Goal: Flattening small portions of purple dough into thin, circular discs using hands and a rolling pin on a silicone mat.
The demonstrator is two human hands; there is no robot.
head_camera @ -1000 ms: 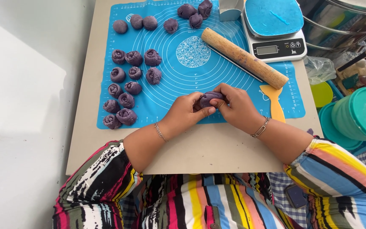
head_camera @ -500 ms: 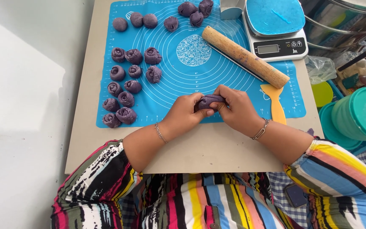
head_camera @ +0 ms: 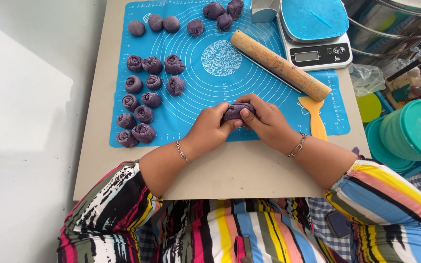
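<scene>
A piece of purple dough [head_camera: 236,111] is pinched between my left hand [head_camera: 209,130] and my right hand [head_camera: 268,122], just above the near edge of the blue baking mat [head_camera: 205,92]. Both hands wrap their fingers around the dough, thumbs on top. Several finished purple dough rolls [head_camera: 144,95] lie in rows on the mat's left side. More purple dough balls [head_camera: 222,12] sit along the mat's far edge.
A wooden rolling pin [head_camera: 279,65] lies diagonally on the mat's right side, with an orange scraper [head_camera: 316,119] beside it. A white kitchen scale [head_camera: 315,34] with a blue top stands at the far right. Teal lidded containers [head_camera: 412,134] stand off the table's right edge.
Both hands have kept working the dough piece in place, with the fingers shifting slightly around it. Nothing else on the table has moved.
</scene>
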